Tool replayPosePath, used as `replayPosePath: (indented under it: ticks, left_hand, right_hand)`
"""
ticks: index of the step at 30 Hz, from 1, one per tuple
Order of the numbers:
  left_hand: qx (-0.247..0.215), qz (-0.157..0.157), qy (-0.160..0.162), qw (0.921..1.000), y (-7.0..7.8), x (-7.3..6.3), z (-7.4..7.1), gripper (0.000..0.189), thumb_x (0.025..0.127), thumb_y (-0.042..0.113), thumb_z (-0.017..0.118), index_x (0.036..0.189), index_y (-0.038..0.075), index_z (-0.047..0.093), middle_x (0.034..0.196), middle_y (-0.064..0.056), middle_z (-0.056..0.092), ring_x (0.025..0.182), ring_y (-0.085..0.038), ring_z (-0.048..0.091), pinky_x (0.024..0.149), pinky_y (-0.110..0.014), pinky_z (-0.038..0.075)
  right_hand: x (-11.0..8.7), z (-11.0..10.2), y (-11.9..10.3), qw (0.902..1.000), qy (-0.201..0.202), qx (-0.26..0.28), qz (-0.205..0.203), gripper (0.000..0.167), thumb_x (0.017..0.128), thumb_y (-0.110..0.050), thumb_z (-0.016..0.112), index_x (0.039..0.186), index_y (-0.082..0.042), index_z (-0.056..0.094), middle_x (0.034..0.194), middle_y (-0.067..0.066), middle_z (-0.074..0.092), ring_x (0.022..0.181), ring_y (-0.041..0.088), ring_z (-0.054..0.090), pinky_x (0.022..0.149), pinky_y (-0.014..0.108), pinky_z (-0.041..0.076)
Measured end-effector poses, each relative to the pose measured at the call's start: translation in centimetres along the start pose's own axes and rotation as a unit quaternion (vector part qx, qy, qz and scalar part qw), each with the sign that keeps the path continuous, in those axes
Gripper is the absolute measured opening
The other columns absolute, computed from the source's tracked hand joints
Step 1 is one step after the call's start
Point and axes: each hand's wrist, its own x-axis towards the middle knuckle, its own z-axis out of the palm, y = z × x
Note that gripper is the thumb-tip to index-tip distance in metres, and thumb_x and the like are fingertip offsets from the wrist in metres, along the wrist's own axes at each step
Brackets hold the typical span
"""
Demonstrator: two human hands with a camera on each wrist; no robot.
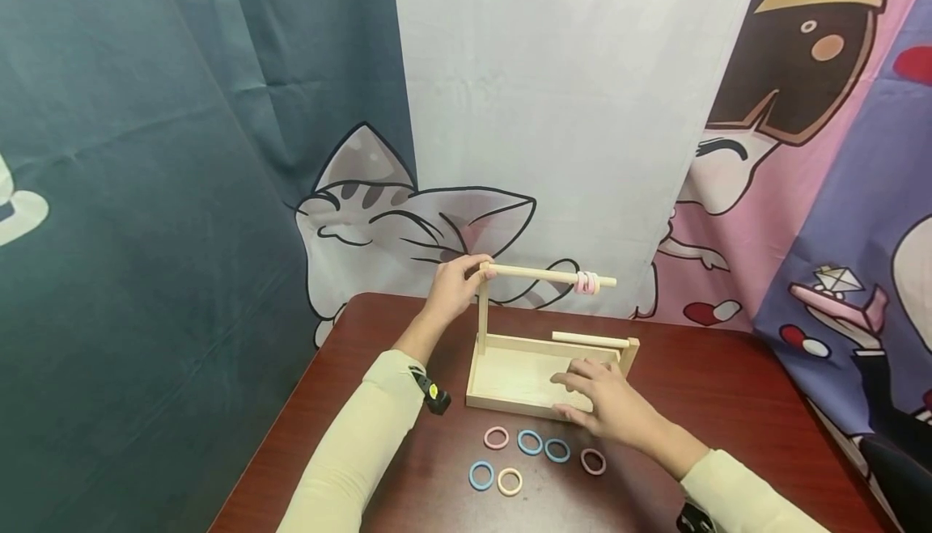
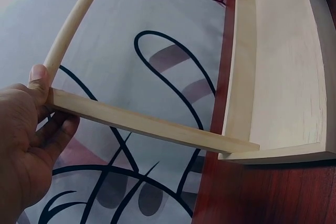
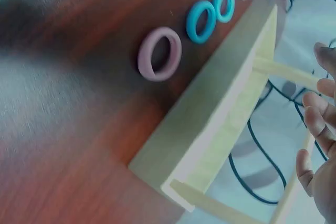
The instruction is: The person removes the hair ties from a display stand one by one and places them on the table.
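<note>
- Head view: a wooden rack (image 1: 517,371) stands on a red-brown table (image 1: 699,387), its tray's long axis running left to right. From a tall left post (image 1: 483,319), an upper rod (image 1: 535,274) reaches right, bearing a cluster of pink and pale rings (image 1: 586,283) near its free end; a lower rod (image 1: 590,340) points left from a short right post (image 1: 630,357). The left hand (image 1: 450,286) pinches the corner where the upper rod meets the left post. The right hand (image 1: 612,408) hovers over the tray's near right part, fingers apart and loosely bent, holding nothing. Six loose rings lie on the near side of the tray: three blue, one pink, one cream, and a mauve ring (image 1: 593,462) just nearer than the right hand. The right hand is the closer one to that ring and to the upper rod's free end.
- Left wrist view: the thumb rests at the rod's fixed end, with other fingers bent around the post's top (some are hidden).
- Right wrist view, tilted and partly blurred: four loose rings line the tray's near side, the mauve one farthest right. The right hand's fingers are separated, touching no ring.
</note>
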Motion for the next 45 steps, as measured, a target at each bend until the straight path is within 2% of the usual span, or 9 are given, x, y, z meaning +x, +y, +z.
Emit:
replayPosePath:
  ticks: [8,15,20,26,30,33,41,45]
  left_hand:
    - [-0.001,-0.002,-0.001,1.0000,0.0,-0.3,0.2,0.032,0.096,0.039,0.081,0.122,0.022,0.083,0.105,-0.002,0.082,0.090,-0.021,0.067,0.086,-0.039,0.056]
    - [-0.006,-0.001,-0.001,1.0000,0.1,-0.4,0.1,0.032,0.096,0.039,0.081,0.123,0.022,0.083,0.106,-0.003,0.082,0.089,-0.021,0.066,0.084,-0.039,0.057]
    - [-0.004,0.002,0.000,1.0000,0.1,-0.1,0.1,0.035,0.096,0.040,0.080,0.124,0.020,0.083,0.110,-0.003,0.083,0.091,-0.022,0.067,0.088,-0.043,0.058]
    - [-0.003,0.000,-0.007,1.0000,0.0,0.2,0.0,0.037,0.097,0.040,0.079,0.127,0.018,0.082,0.114,-0.004,0.083,0.094,-0.025,0.066,0.090,-0.045,0.058]
    - [0.001,-0.002,-0.004,1.0000,0.0,0.2,-0.2,0.035,0.097,0.040,0.079,0.125,0.019,0.083,0.114,-0.004,0.083,0.094,-0.024,0.066,0.089,-0.044,0.058]
    - [0.006,0.000,-0.004,1.0000,0.0,0.1,-0.2,0.034,0.097,0.040,0.079,0.125,0.021,0.083,0.112,-0.003,0.083,0.093,-0.023,0.066,0.087,-0.042,0.057]
    - [0.003,0.009,-0.003,1.0000,-0.3,0.0,0.1,0.035,0.097,0.040,0.080,0.126,0.019,0.083,0.107,-0.004,0.082,0.090,-0.022,0.066,0.083,-0.039,0.056]
    - [0.001,0.009,-0.004,1.0000,-0.3,-0.1,0.2,0.036,0.098,0.040,0.079,0.126,0.018,0.082,0.108,-0.004,0.082,0.091,-0.023,0.065,0.085,-0.041,0.056]
  right_hand:
    - [0.3,-1.9,2.5,0.9981,0.049,0.015,0.034,0.040,0.082,-0.026,0.097,0.117,-0.016,0.080,0.100,-0.004,0.068,0.097,0.015,0.062,0.079,0.037,0.038]
    - [0.7,-3.1,4.9,0.9943,0.079,0.025,0.068,0.040,0.081,-0.019,0.097,0.117,-0.014,0.081,0.104,0.003,0.069,0.098,0.020,0.055,0.078,0.038,0.034]
    - [0.9,-3.7,6.5,0.9910,0.087,0.031,0.097,0.043,0.081,-0.014,0.097,0.121,-0.013,0.081,0.109,0.008,0.069,0.097,0.022,0.052,0.077,0.038,0.034]
    - [1.3,-4.4,8.1,0.9849,0.072,0.031,0.154,0.045,0.086,-0.018,0.095,0.126,-0.005,0.078,0.108,0.015,0.068,0.100,0.036,0.057,0.079,0.050,0.046]
    - [1.8,-5.0,8.8,0.9754,0.036,0.048,0.212,0.055,0.093,-0.026,0.091,0.138,-0.001,0.072,0.120,0.024,0.068,0.108,0.044,0.056,0.088,0.058,0.049]
    - [2.3,-5.6,9.3,0.9703,0.027,0.056,0.234,0.062,0.095,-0.027,0.090,0.145,0.002,0.065,0.128,0.029,0.067,0.113,0.047,0.057,0.092,0.061,0.048]
    - [4.1,-5.9,9.8,0.9669,0.037,0.076,0.241,0.071,0.097,-0.020,0.087,0.156,0.000,0.053,0.135,0.030,0.065,0.116,0.048,0.057,0.092,0.062,0.049]
    - [4.8,-5.4,9.7,0.9706,0.048,0.076,0.223,0.069,0.097,-0.015,0.087,0.157,-0.004,0.054,0.131,0.029,0.065,0.115,0.047,0.058,0.092,0.063,0.049]
